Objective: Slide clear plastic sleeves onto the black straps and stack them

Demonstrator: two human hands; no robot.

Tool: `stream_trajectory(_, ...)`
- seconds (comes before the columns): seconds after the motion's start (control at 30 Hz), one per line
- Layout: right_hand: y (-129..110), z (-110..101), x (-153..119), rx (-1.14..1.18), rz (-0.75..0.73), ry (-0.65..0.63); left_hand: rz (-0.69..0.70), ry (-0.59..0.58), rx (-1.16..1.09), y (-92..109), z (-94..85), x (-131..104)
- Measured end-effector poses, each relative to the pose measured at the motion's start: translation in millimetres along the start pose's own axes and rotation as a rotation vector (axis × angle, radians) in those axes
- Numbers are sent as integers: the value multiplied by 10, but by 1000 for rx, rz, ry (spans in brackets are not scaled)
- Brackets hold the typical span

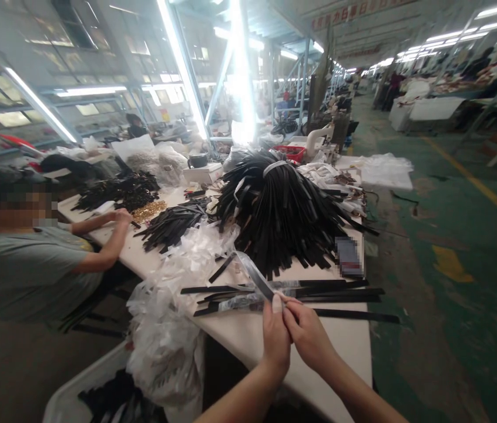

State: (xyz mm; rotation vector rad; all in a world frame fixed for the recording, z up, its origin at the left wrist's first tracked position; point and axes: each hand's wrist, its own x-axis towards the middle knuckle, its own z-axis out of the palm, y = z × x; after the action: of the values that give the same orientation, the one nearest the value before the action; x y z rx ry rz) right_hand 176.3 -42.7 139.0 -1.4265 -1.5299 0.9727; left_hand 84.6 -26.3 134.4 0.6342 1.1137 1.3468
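Observation:
My left hand (276, 332) and my right hand (305, 323) meet above the front of the white table (349, 341). Both have their fingers closed on a black strip (255, 275) with a shiny, clear-looking surface, which slants up and to the left. Beneath and beyond the hands, several long black strips (341, 291) lie across the table, some partly wrapped in clear plastic (242, 301). Farther back rises a large bundle of black strips (281, 217), tied near its top with a pale band. The fingertips partly hide the strip's near end.
Crumpled clear plastic (164, 329) hangs over the table's left edge above a white bin (81, 376). At the left, a person (23, 258) works beside piles of black pieces (120, 191). A blurred phone-like object (349, 257) lies at the table's right edge.

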Motion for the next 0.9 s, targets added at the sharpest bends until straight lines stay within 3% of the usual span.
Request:
stream_trajectory(0.13,179,41,-52,-37,78,-64,-169,-9,-227,61,-99,310)
stream_trajectory(0.23,252,72,-60,-57,104,-56,-142,76,-248,79,-125,452)
stream_trajectory(0.33,262,67,-33,-44,84,-25,-31,82,-91,-163,-128,250)
stream_trajectory(0.43,298,38,-39,-9,61,-13,-33,54,-12,-374,-166,74)
stream_trajectory(0.5,360,30,-79,-10,79,-24,-122,9,-72,-330,-207,174)
stream_trajectory(0.6,462,56,-152,-47,112,-62,-251,4,-252,-74,-246,552)
stream_trajectory(0.7,508,103,-176,-83,116,-53,-205,83,-270,29,-219,746)
stream_trajectory(0.77,508,119,-159,-99,116,-22,-109,91,-184,-96,-180,620)
stream_trajectory(0.9,517,96,-132,-96,108,11,27,23,-52,-464,-169,119)
